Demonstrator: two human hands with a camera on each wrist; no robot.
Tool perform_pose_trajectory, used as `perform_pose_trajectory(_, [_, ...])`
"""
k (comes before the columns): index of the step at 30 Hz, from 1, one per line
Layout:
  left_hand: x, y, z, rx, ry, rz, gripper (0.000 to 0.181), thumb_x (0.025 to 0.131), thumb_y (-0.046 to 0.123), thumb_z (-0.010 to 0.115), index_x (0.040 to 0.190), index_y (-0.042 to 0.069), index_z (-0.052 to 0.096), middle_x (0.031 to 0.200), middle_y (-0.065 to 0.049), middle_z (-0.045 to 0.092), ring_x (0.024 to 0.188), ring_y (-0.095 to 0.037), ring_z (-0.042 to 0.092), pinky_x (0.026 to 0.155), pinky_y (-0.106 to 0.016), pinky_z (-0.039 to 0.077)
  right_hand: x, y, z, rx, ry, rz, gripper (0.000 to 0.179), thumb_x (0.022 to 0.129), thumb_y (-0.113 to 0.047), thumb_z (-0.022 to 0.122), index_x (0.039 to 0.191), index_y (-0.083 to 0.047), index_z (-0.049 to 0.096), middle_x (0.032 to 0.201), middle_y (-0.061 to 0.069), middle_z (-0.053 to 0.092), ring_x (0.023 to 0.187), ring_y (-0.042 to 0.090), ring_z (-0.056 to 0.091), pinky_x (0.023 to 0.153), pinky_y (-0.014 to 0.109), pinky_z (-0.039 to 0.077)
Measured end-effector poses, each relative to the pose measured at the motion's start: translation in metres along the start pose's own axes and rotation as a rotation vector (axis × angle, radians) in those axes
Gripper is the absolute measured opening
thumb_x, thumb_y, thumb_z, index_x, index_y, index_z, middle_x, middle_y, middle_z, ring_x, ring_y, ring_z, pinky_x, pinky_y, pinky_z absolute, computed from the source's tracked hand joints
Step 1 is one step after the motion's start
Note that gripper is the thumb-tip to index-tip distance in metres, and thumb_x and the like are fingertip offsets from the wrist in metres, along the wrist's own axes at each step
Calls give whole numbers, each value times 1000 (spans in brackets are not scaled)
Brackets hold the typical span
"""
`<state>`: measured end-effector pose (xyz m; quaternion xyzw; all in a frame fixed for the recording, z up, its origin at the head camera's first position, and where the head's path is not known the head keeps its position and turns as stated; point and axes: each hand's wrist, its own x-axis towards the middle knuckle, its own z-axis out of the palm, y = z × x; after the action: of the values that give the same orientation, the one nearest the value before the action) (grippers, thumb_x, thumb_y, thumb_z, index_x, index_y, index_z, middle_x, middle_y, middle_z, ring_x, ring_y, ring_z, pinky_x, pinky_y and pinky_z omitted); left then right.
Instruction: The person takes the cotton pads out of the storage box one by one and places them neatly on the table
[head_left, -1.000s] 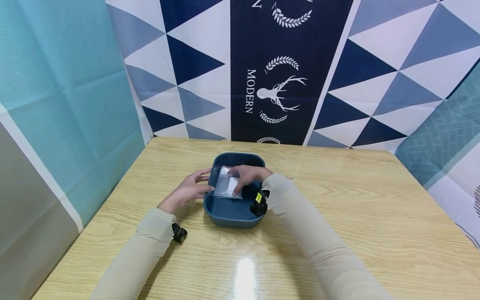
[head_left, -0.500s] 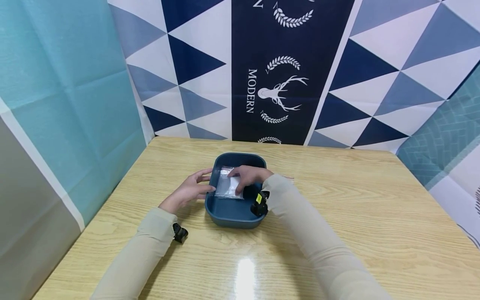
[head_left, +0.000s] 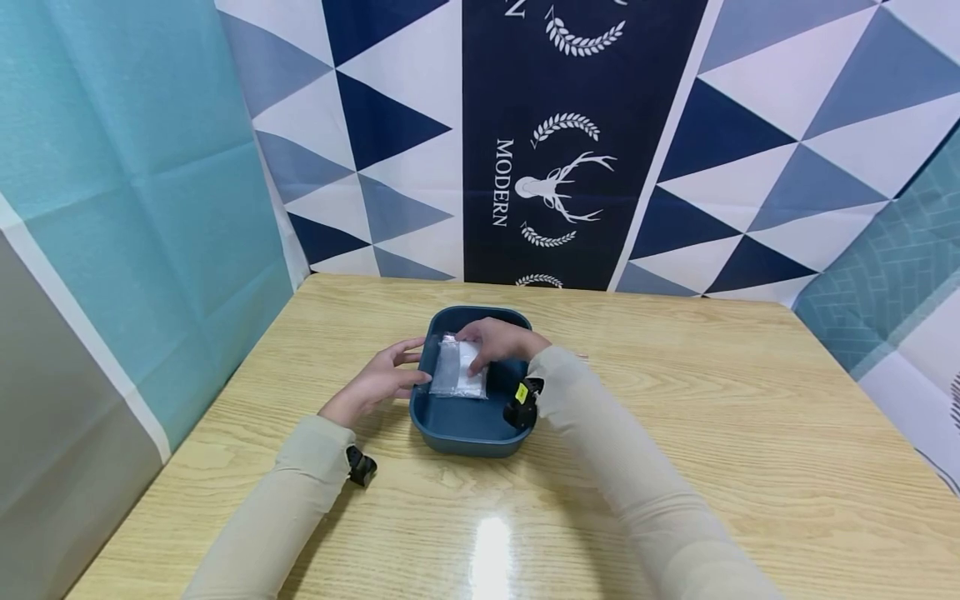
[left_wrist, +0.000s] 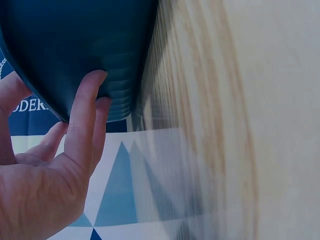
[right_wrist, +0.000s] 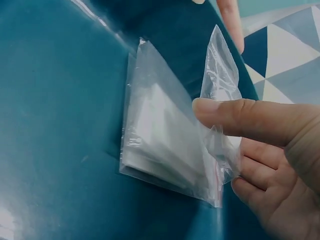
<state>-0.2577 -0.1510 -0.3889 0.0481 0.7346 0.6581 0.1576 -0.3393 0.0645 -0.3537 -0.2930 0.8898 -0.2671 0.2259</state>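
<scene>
A dark blue rounded box [head_left: 468, 425] stands on the table. My left hand [head_left: 378, 382] holds its left wall, with the thumb over the rim and the fingertips [left_wrist: 92, 80] against the outside. Inside the box lies a clear zip bag [right_wrist: 160, 130] with flat white contents and a thin red line near one edge. My right hand [head_left: 498, 342] reaches into the box and pinches the bag's loose end between thumb and fingers, as the right wrist view shows. Part of the bag is hidden under that hand in the head view.
The wooden table [head_left: 712, 417] extends around the box. Beyond the right sleeve a small red-striped edge [head_left: 582, 357] of something shows. A patterned cloth [head_left: 397, 125] hangs behind the table, and a teal one [head_left: 142, 167] hangs on the left.
My right hand has shifted slightly up and away from me, and more of the bag's white contents now shows below it. The left hand keeps its place on the box.
</scene>
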Motion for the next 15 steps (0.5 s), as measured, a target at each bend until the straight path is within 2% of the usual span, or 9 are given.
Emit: perform_pose_trajectory(15, [1, -1, 0, 12, 23, -11, 66, 88, -2, 59, 146, 12, 30, 140, -22, 33, 110, -35, 54, 82, -42, 52, -17, -8, -10, 28, 78, -68, 62, 74, -8, 78, 131, -6, 52, 131, 10, 52, 121, 23, 45, 103, 37, 35])
